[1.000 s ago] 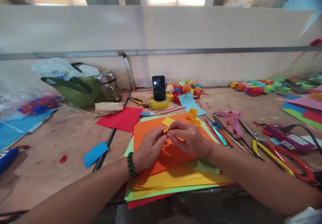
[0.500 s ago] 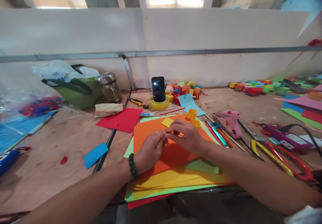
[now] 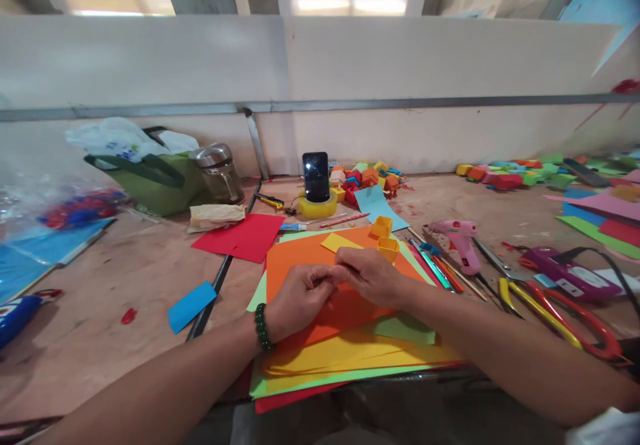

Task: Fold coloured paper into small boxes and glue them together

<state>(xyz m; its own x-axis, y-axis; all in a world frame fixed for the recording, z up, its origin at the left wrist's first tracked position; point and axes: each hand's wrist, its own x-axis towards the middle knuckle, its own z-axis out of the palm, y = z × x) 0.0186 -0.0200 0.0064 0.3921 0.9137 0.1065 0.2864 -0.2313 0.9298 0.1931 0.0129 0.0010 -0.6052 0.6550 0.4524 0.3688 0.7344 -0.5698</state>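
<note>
Over the orange paper sheet, my left hand and my right hand meet at the fingertips. Both are closed in a pinch, and whatever sits between the fingers is hidden. A dark green bead bracelet circles my left wrist. Just beyond the hands lies a flat yellow paper piece. Two small folded yellow paper boxes, a farther one and a nearer one, stand beside my right hand. Under the orange sheet is a stack of yellow paper and light green paper.
To the right lie a pink glue gun, scissors, red-handled pliers and pens. A phone stands upright on a tape roll. Left are red paper, a blue piece and a glass jar.
My right hand's fingers have curled in and lowered, tightening against my left fingertips. More of the flat yellow piece shows. The other things keep their places.
</note>
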